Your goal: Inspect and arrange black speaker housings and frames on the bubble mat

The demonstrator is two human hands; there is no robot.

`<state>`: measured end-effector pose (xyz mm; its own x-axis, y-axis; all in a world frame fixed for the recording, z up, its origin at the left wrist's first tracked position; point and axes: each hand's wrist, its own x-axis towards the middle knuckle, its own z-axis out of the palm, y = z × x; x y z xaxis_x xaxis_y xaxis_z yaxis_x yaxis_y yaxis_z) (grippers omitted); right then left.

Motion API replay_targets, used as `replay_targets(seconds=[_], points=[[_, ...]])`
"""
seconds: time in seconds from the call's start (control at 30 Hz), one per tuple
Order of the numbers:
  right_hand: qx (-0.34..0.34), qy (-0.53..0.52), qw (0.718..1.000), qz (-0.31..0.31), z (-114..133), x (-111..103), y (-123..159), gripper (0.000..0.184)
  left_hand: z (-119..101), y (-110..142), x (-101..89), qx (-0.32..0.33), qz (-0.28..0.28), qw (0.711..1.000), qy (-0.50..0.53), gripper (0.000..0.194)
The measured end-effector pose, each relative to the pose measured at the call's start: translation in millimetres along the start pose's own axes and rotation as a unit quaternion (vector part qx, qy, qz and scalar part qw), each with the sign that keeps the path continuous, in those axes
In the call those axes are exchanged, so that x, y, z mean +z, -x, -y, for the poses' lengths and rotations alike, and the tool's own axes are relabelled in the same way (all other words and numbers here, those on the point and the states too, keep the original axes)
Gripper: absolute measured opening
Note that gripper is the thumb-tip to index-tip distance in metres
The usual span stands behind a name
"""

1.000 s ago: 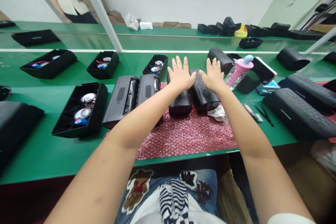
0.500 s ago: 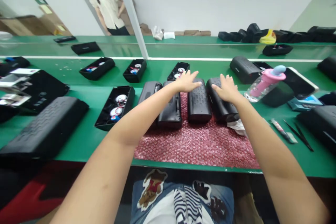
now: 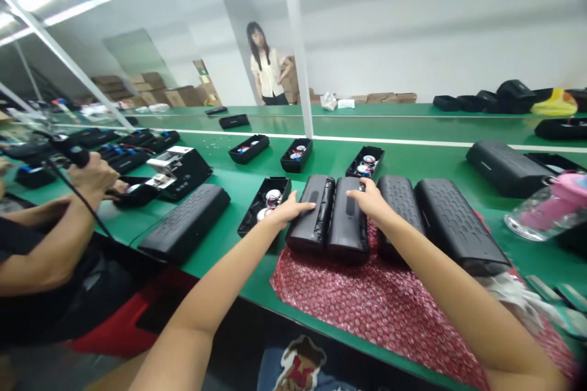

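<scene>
Apparently the left hand (image 3: pixel 290 211) meets the outer side of a dark grey, rounded plastic casing (image 3: pixel 302 233), thumb raised and a finger laid over its top; whether it grips, I cannot tell. The right hand (image 3: pixel 372 200) is loosely bent at the far end of a matching dark grey plastic casing (image 3: pixel 347 237), its thumb over the top; how firmly it holds is hidden too. Both casings lie side by side between the hands. They look stiff and fairly solid, probably of moderate weight, with smooth curves that might slip under a light touch. The firm outer walls seem the best hold; the ridged channel (image 3: pixel 323 220) along the right of the left-hand one looks easier to scuff.

Under the grip, pink bubble wrap (image 3: pixel 339 293) gives soft but shifting support. Just right of the right hand lies a black casing with a dimpled top (image 3: pixel 398 195). Just left of the left hand, a black open shell (image 3: pixel 251 212) shows round white parts and thin wires, likely more fragile.
</scene>
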<state>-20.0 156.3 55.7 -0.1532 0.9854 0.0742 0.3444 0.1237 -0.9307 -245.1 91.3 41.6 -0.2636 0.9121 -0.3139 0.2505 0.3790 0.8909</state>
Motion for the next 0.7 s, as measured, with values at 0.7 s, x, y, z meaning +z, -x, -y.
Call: replay_targets(seconds=[0.7], points=[[-0.061, -0.256, 0.933, 0.247, 45, 41, 55, 0.113, 24, 97, 16.2, 0.205, -0.112, 0.962, 0.143, 0.121]])
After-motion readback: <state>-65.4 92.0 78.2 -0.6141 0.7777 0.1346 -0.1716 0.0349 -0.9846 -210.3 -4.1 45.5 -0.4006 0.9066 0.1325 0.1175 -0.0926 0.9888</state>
